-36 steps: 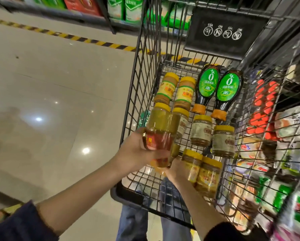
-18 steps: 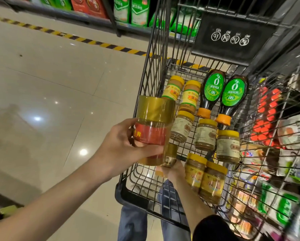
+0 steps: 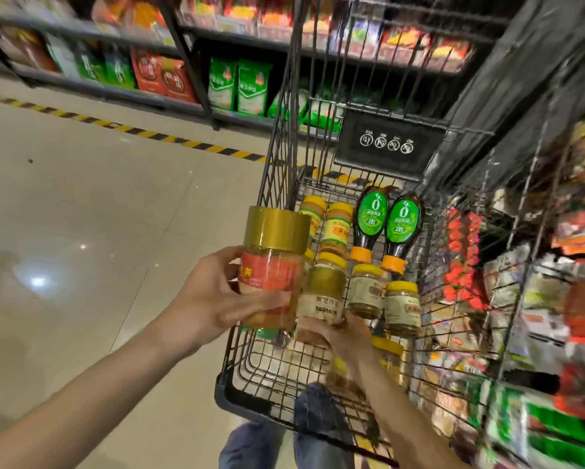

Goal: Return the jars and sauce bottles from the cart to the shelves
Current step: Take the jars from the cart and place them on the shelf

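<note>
Gripping a big jar (image 3: 272, 265), gold lid and red label, upright in the left hand (image 3: 213, 299), above the left wall of the cart (image 3: 250, 384). Wrapping it at label height, with thumb pressing across the near face below the red band and other fingers curling round the left side; lid standing clear above the fingers.

Holding a smaller jar (image 3: 321, 296), yellow lid and pale label, in the right hand (image 3: 338, 336), just right of the big jar; touching it or not, cannot tell. Cupping it from beneath, with fingers curling round the base, label and lid showing above the fingertips.

Lying on the cart's wire floor, further out:
- two yellow-lidded jars (image 3: 337, 228) side by side at the far end;
- two dark sauce bottles (image 3: 370, 225) just right of them, green labels, orange caps pointing near;
- two more jars (image 3: 402, 306) just near of those caps;
- one yellow-lidded jar (image 3: 391, 357) partly hidden behind the right wrist.

Standing on a pale glossy floor (image 3: 81, 198). Facing stocked shelves (image 3: 115, 93) at far left, with striped tape (image 3: 169, 138) running along their foot. Blurring heavily at right: more packed goods, unreadable.
</note>
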`<action>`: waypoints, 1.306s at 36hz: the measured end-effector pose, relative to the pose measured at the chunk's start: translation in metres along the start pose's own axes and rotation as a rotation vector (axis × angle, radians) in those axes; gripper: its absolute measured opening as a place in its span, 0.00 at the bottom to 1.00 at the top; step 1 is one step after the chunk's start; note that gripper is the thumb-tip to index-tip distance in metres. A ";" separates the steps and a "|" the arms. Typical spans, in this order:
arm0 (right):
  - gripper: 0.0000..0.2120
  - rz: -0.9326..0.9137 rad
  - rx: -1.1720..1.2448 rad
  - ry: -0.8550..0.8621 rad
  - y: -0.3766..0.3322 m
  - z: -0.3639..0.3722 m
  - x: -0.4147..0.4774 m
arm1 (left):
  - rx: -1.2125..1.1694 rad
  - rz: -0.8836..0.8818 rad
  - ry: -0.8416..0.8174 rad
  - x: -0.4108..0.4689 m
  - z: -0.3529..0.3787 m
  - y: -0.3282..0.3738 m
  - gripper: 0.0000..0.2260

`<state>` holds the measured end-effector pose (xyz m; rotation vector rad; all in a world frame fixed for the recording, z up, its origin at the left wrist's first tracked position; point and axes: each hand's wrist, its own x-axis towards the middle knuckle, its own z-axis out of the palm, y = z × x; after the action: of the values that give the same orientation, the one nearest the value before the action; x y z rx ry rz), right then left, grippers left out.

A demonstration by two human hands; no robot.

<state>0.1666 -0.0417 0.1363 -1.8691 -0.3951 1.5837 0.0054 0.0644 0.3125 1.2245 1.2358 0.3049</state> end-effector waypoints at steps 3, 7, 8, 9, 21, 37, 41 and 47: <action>0.22 -0.099 0.045 0.053 -0.036 -0.018 -0.036 | 0.034 0.070 -0.016 -0.011 0.001 0.019 0.27; 0.23 -0.249 -0.013 0.194 -0.072 -0.043 -0.081 | 0.060 0.177 -0.028 -0.027 0.005 0.046 0.24; 0.23 -0.279 0.002 0.213 -0.081 -0.049 -0.093 | 0.058 0.205 -0.044 -0.031 0.006 0.053 0.23; 0.24 -0.315 0.011 0.239 -0.089 -0.053 -0.107 | 0.052 0.233 -0.056 -0.035 0.007 0.060 0.23; 0.28 -0.741 0.251 0.755 -0.101 -0.042 -0.297 | 0.119 0.601 -0.364 -0.110 0.015 0.127 0.30; 0.37 -0.729 0.243 1.642 0.017 0.060 -0.546 | 0.208 0.969 -0.914 -0.298 0.072 0.116 0.32; 0.30 -0.699 0.256 1.816 0.046 0.083 -0.596 | 0.160 1.004 -1.055 -0.355 0.088 0.102 0.26; 0.33 -0.677 0.296 1.990 0.101 0.117 -0.662 | 0.155 1.000 -1.250 -0.425 0.118 0.073 0.35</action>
<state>-0.1124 -0.4851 0.5690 -1.8104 0.1595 -0.8581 -0.0286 -0.2883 0.5845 1.6667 -0.4795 0.0896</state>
